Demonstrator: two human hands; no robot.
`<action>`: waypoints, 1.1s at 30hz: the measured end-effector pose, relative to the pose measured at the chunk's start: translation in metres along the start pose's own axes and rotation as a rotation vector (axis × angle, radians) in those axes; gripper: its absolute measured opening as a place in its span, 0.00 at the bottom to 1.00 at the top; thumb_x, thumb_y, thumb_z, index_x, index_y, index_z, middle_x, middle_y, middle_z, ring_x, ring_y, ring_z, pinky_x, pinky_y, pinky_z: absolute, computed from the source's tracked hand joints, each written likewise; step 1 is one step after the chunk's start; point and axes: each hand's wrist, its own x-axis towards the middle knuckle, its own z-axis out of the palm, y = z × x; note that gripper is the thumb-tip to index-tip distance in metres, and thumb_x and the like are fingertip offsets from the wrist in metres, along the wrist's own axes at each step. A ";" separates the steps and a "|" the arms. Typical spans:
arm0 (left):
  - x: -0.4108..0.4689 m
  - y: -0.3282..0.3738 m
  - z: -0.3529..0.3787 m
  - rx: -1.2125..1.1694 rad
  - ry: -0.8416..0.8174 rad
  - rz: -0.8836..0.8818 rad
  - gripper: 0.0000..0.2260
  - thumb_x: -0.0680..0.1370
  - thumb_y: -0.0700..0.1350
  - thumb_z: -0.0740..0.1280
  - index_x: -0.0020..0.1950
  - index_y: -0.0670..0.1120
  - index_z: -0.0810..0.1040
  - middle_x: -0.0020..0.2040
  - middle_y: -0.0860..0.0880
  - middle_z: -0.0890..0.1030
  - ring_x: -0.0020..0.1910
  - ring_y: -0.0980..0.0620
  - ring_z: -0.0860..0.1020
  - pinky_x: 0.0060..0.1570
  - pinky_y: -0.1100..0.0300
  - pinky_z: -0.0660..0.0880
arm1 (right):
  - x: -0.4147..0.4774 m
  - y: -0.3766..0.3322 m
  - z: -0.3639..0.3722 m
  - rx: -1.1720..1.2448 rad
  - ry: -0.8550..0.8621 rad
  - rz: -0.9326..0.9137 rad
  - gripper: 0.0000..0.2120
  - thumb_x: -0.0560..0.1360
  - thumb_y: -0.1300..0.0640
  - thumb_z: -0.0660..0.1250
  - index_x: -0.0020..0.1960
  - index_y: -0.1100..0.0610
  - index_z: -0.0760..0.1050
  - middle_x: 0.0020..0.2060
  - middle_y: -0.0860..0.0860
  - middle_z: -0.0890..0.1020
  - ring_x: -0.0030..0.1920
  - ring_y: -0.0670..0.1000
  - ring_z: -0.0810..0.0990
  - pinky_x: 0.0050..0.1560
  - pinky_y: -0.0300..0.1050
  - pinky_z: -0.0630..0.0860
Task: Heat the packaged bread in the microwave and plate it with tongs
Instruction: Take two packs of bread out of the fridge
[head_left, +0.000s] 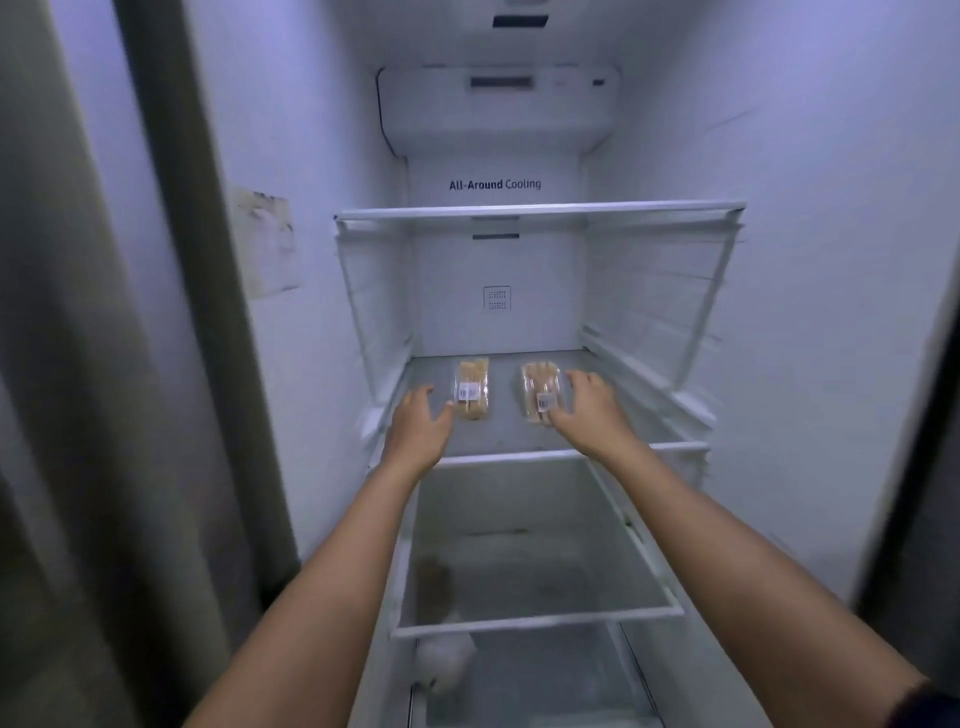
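Note:
Two clear packs of bread lie side by side on a glass shelf inside an open fridge. The left pack and the right pack each carry a small white label. My left hand reaches over the shelf just left of the left pack, fingers spread, thumb close to the pack's near corner. My right hand is at the right pack, fingers spread along its right side and thumb at its near end. Neither hand has closed round a pack.
An empty glass shelf sits above, another glass shelf lies below my forearms. White fridge walls stand close on both sides. A stained paper sticks to the left wall. A pale object lies in the bottom compartment.

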 end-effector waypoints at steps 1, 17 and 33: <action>0.014 -0.002 0.007 -0.008 -0.001 -0.023 0.24 0.80 0.49 0.59 0.73 0.41 0.62 0.73 0.42 0.65 0.72 0.44 0.64 0.69 0.53 0.61 | 0.016 0.005 0.004 -0.008 -0.033 0.018 0.24 0.76 0.51 0.63 0.68 0.61 0.64 0.65 0.59 0.69 0.68 0.59 0.66 0.64 0.51 0.67; 0.131 -0.026 0.073 -0.105 -0.212 -0.329 0.39 0.65 0.55 0.77 0.70 0.41 0.66 0.66 0.45 0.74 0.63 0.44 0.75 0.58 0.58 0.71 | 0.128 0.031 0.064 0.151 -0.370 0.309 0.51 0.62 0.43 0.78 0.72 0.62 0.53 0.69 0.57 0.67 0.67 0.57 0.69 0.61 0.45 0.70; 0.109 0.002 0.074 -0.271 -0.308 -0.335 0.25 0.68 0.37 0.75 0.63 0.39 0.71 0.59 0.42 0.79 0.51 0.50 0.75 0.53 0.60 0.71 | 0.102 0.034 0.049 0.396 -0.417 0.277 0.43 0.63 0.58 0.79 0.70 0.53 0.58 0.58 0.54 0.75 0.56 0.57 0.78 0.42 0.48 0.82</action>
